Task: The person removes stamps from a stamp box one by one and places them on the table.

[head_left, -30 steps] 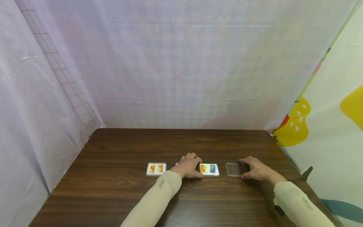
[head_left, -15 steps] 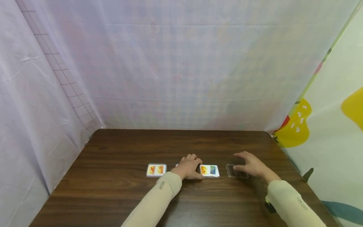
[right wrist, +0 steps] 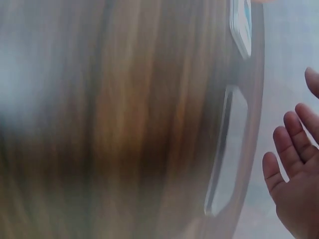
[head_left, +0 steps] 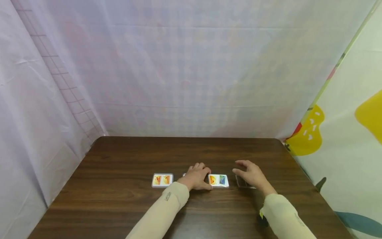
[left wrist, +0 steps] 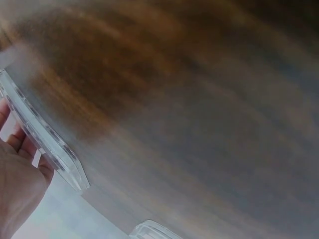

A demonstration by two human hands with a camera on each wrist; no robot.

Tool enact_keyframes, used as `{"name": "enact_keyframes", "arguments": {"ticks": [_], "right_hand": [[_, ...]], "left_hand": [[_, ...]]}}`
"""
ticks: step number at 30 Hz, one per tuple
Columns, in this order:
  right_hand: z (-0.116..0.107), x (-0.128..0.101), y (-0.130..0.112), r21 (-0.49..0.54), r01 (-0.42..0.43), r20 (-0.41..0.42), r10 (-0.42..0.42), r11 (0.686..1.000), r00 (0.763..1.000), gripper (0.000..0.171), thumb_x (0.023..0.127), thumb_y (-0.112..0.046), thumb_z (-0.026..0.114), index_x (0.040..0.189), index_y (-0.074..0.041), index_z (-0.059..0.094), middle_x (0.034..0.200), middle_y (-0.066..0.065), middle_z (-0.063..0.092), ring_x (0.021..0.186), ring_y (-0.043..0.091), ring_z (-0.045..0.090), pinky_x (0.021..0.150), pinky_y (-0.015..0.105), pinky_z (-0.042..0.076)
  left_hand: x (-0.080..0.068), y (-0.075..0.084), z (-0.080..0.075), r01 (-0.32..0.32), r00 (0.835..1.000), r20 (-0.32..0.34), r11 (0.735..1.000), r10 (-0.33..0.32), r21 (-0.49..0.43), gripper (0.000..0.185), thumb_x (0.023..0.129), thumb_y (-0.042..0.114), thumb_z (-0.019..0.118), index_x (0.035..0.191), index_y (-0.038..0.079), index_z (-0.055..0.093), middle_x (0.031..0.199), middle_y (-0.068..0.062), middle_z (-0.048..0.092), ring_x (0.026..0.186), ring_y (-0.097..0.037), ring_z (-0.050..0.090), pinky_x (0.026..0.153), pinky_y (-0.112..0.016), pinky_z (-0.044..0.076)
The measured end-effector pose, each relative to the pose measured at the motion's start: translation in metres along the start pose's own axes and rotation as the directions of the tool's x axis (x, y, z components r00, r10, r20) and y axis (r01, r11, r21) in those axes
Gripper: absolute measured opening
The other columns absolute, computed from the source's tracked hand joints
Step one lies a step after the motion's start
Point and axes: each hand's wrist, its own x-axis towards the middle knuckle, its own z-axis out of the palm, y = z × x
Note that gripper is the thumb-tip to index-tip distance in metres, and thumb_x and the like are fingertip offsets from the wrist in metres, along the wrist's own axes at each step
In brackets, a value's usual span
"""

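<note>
My left hand (head_left: 195, 177) lies across a clear plastic card case (left wrist: 45, 134), gripping it at its edges. In the head view the hand hides most of that case. Just right of its fingers, a picture card in a clear case (head_left: 218, 181) shows an orange picture and a blue-green one. My right hand (head_left: 251, 174) hovers with parted fingers over the left part of a see-through case (head_left: 240, 182) that has no picture in it. That same case (right wrist: 230, 149) lies apart from the right fingers in the right wrist view.
Another cased card (head_left: 162, 180) with two orange pictures lies left of the left hand, in the same row. The row sits on a brown wood-grain table (head_left: 125, 156). A pale curtain (head_left: 191, 76) hangs behind the table's far edge.
My right hand has let go of the see-through case and moved left over it, toward the picture card. The left hand has kept its place among the cases.
</note>
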Motion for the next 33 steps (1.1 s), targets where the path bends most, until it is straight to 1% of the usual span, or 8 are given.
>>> {"name": "enact_keyframes", "arguments": {"ticks": [5, 8, 11, 13, 15, 22, 28, 33], "right_hand": [[0.015, -0.001, -0.012, 0.013, -0.059, -0.039, 0.059, 0.998, 0.997, 0.052, 0.096, -0.035, 0.065, 0.133, 0.001, 0.057, 0.134, 0.025, 0.056, 0.121, 0.044, 0.052, 0.098, 0.058, 0.041], [0.023, 0.000, -0.019, 0.031, -0.106, -0.052, 0.108, 0.994, 0.993, 0.050, 0.096, -0.034, 0.066, 0.132, 0.000, 0.059, 0.131, 0.024, 0.058, 0.105, 0.039, 0.061, 0.089, 0.054, 0.047], [0.028, 0.002, -0.025, 0.029, -0.127, -0.057, 0.129, 0.991, 0.990, 0.050, 0.096, -0.034, 0.065, 0.132, -0.001, 0.059, 0.131, 0.022, 0.058, 0.103, 0.036, 0.061, 0.087, 0.052, 0.048], [0.032, 0.003, -0.027, 0.032, -0.115, -0.057, 0.116, 0.993, 0.992, 0.049, 0.096, -0.033, 0.066, 0.131, 0.000, 0.059, 0.129, 0.022, 0.059, 0.107, 0.039, 0.061, 0.089, 0.053, 0.048], [0.035, 0.003, -0.029, 0.012, -0.089, -0.071, 0.090, 0.996, 0.993, 0.047, 0.095, -0.032, 0.066, 0.129, 0.001, 0.061, 0.126, 0.023, 0.061, 0.116, 0.039, 0.057, 0.095, 0.055, 0.044], [0.042, 0.004, -0.033, 0.010, -0.066, -0.086, 0.067, 0.998, 0.994, 0.042, 0.094, -0.028, 0.069, 0.123, 0.003, 0.065, 0.115, 0.020, 0.064, 0.107, 0.036, 0.061, 0.092, 0.053, 0.046], [0.043, 0.002, -0.029, -0.015, -0.078, -0.058, 0.077, 0.997, 0.995, 0.039, 0.094, -0.026, 0.068, 0.120, 0.003, 0.066, 0.115, 0.020, 0.065, 0.108, 0.036, 0.061, 0.092, 0.053, 0.046], [0.043, 0.000, -0.019, -0.045, -0.056, -0.051, 0.054, 0.997, 0.997, 0.036, 0.094, -0.025, 0.067, 0.118, 0.002, 0.068, 0.115, 0.020, 0.065, 0.108, 0.037, 0.061, 0.092, 0.053, 0.046]], "left_hand": [[0.000, -0.001, -0.001, 0.007, 1.000, -0.006, 1.000, -0.007, -0.002, 0.059, 0.082, 0.054, 0.074, 0.128, 0.021, 0.059, 0.124, 0.000, 0.049, 0.115, -0.018, 0.043, 0.099, -0.037, 0.036], [0.000, -0.001, -0.002, 0.009, 1.000, -0.010, 1.000, -0.009, -0.003, 0.059, 0.081, 0.054, 0.075, 0.127, 0.021, 0.059, 0.123, 0.001, 0.049, 0.114, -0.018, 0.044, 0.099, -0.036, 0.036], [0.000, -0.001, -0.003, 0.012, 1.000, -0.011, 1.000, -0.012, -0.003, 0.059, 0.081, 0.053, 0.075, 0.127, 0.021, 0.059, 0.122, 0.001, 0.050, 0.114, -0.017, 0.044, 0.098, -0.036, 0.036], [-0.001, -0.001, -0.004, 0.014, 1.000, -0.008, 1.000, -0.014, -0.003, 0.058, 0.081, 0.053, 0.075, 0.127, 0.021, 0.059, 0.122, 0.002, 0.050, 0.114, -0.017, 0.044, 0.099, -0.036, 0.036], [-0.001, -0.001, -0.005, 0.015, 1.000, -0.006, 1.000, -0.015, -0.002, 0.058, 0.080, 0.054, 0.075, 0.126, 0.022, 0.059, 0.121, 0.002, 0.050, 0.114, -0.017, 0.044, 0.098, -0.036, 0.037], [0.000, -0.001, -0.004, 0.021, 1.000, -0.005, 1.000, -0.021, -0.004, 0.058, 0.081, 0.055, 0.075, 0.126, 0.022, 0.059, 0.122, 0.001, 0.049, 0.116, -0.018, 0.043, 0.099, -0.037, 0.036], [0.002, -0.002, -0.001, 0.011, 1.000, -0.003, 1.000, -0.011, 0.003, 0.058, 0.080, 0.055, 0.075, 0.125, 0.022, 0.059, 0.123, 0.001, 0.049, 0.116, -0.018, 0.044, 0.099, -0.037, 0.037], [0.001, -0.001, 0.000, 0.015, 1.000, 0.008, 1.000, -0.015, 0.004, 0.058, 0.081, 0.055, 0.074, 0.127, 0.022, 0.058, 0.124, 0.001, 0.049, 0.116, -0.018, 0.043, 0.099, -0.037, 0.036]]}}
